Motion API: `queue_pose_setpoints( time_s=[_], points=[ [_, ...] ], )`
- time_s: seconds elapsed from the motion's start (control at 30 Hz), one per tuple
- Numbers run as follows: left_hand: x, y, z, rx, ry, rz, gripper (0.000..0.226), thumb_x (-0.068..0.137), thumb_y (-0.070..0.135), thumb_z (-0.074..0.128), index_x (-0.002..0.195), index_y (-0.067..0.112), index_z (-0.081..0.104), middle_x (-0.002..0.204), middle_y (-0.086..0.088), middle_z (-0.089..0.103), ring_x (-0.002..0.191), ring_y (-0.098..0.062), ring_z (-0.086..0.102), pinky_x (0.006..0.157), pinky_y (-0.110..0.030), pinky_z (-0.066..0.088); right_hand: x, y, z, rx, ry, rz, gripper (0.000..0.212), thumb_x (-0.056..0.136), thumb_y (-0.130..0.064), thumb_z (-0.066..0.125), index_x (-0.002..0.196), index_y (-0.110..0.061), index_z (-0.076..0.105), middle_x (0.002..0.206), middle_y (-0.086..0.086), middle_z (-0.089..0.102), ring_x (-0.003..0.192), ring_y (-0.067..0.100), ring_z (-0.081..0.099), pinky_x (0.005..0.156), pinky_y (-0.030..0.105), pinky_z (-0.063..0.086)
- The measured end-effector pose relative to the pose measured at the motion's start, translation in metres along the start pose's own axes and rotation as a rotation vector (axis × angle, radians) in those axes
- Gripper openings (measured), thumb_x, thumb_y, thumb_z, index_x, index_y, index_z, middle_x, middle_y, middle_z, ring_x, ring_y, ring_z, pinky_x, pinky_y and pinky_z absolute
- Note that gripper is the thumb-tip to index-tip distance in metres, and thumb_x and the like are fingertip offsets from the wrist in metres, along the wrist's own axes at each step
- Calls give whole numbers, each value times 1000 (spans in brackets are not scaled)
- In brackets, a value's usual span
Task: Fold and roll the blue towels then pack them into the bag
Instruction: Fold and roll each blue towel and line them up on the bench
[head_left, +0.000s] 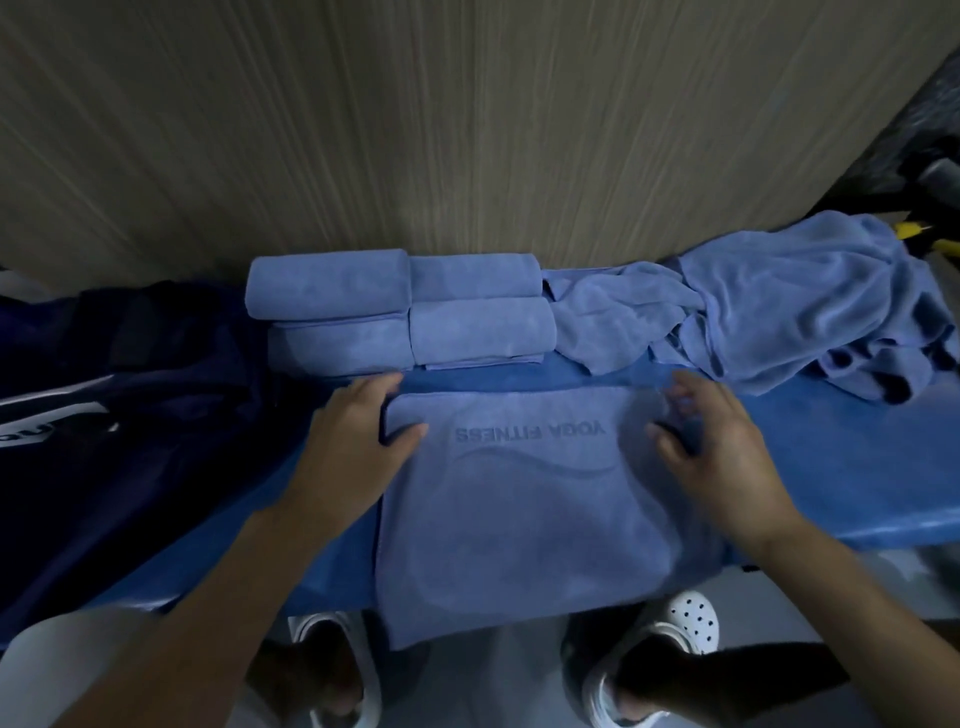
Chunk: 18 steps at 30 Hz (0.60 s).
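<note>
surface: blue table (831, 467) sitting against wood-grain wall (467, 130).
towel (519, 519): lying folded centre-front.
left hand (353, 441): pinching its far-left corner.
right hand (722, 447): hovering blurred at far-right corner; grip unclear.
step: probably starting the roll; next needing even tension.

A wall (467, 130) panelled in pale wood grain, its lines running vertically, fills the far half of the view. Against it stands a table (831, 467) under a smooth bright blue cover, running from left to right. At the far right, past the table's end, a small yellow object (911, 228) shows among dark shapes too dim to make out. Below the near edge, 2 white perforated clogs (685, 618) stand on a grey floor (810, 597).
</note>
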<state>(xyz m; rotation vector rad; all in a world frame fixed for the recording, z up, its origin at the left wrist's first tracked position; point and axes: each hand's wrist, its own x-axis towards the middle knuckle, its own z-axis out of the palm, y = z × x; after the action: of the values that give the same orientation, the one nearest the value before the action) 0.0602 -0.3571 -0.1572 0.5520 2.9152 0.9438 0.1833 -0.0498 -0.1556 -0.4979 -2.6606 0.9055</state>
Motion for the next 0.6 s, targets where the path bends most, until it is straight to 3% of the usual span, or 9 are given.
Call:
queue_pose_setpoints(
  time_s=[0.07,0.13,0.17,0.27,0.37,0.43,0.5,0.6],
  points=[
    [1,0,1,-4,-12,-31,46,85,26,73,127,15,60,119,1,64,113,-21,57,101,-45,44,4,0,4,-28,-38,69,57,86,-19,70,137,-14,46,123,5,56,113,24,53,97,45,44],
    [1,0,2,-37,-2,-5,24,86,22,71,109,21,67,101,12,65,98,-13,61,93,-42,48,7,0,6,-79,-36,92,50,88,-23,67,135,-17,49,109,1,61,108,26,55,95,52,44],
    [2,1,2,-55,13,14,10,86,19,69,94,24,67,91,16,64,87,-7,60,86,-36,50,9,-1,6,-89,-9,77,40,88,-22,67,127,-17,55,97,-4,60,100,27,57,91,51,45],
    [4,1,0,-102,76,-12,20,86,15,70,71,22,58,70,11,61,72,-7,58,64,-15,44,13,-6,5,-41,83,21,10,88,-16,65,98,-16,66,82,-11,56,83,20,57,77,34,45],
    [5,1,-2,-113,85,-12,20,84,19,73,71,13,60,67,4,62,70,-12,58,64,-23,45,14,-8,4,110,121,116,10,88,-8,64,96,-13,64,84,-5,62,81,15,56,69,14,38],
    [5,-3,-1,-94,72,25,21,84,19,74,68,14,60,67,4,61,69,-13,57,65,-23,44,13,-9,3,163,108,151,16,87,-6,64,101,-14,64,86,-5,62,83,16,57,75,19,39],
    [5,-6,-2,-85,35,59,25,83,17,75,64,20,59,70,6,60,70,-12,57,66,-20,44,10,-8,1,126,59,114,14,85,-3,65,92,-16,65,86,-2,64,82,19,58,76,23,40],
    [5,-7,-2,-59,-3,95,26,82,15,75,62,16,59,73,3,61,72,-11,58,71,-29,49,2,-3,0,23,30,-23,20,75,5,72,78,-12,63,88,2,62,83,16,57,73,7,35]
  ],
)
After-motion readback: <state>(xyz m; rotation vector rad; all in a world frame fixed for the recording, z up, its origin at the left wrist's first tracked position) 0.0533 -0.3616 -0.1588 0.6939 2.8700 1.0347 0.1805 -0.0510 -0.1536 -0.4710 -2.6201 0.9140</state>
